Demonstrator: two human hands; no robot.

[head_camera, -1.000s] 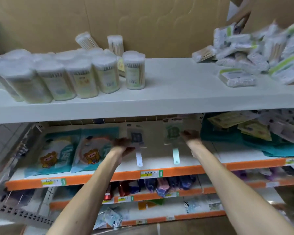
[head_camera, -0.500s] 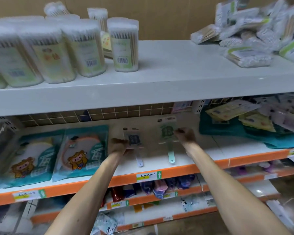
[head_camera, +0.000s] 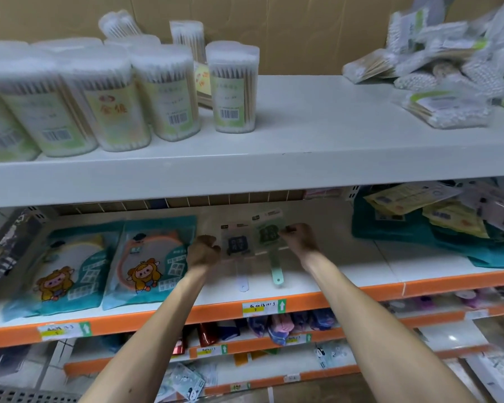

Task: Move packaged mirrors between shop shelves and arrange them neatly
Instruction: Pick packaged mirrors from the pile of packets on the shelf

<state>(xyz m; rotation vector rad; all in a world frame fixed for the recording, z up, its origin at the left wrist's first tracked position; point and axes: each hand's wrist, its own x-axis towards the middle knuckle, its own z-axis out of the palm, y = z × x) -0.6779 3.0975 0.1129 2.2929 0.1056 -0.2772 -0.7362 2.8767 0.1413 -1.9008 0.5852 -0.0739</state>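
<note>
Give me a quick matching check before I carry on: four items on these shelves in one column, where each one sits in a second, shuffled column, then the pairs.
Items:
1. green-handled mirror pack
2. pale-handled mirror pack
3. cotton swab tubs
4. bear pouches

Places:
A. white top shelf, left side
B. orange-edged shelf, left of both hands
C. pinched by the left hand
D. pinched by the right hand

Pairs: 1-D, 2-C, 3-A, 4-B.

Print on mirror pkgs (head_camera: 236,245) blurred, swab tubs (head_camera: 0,117) cut by left edge — price tags (head_camera: 258,307) illegible
</note>
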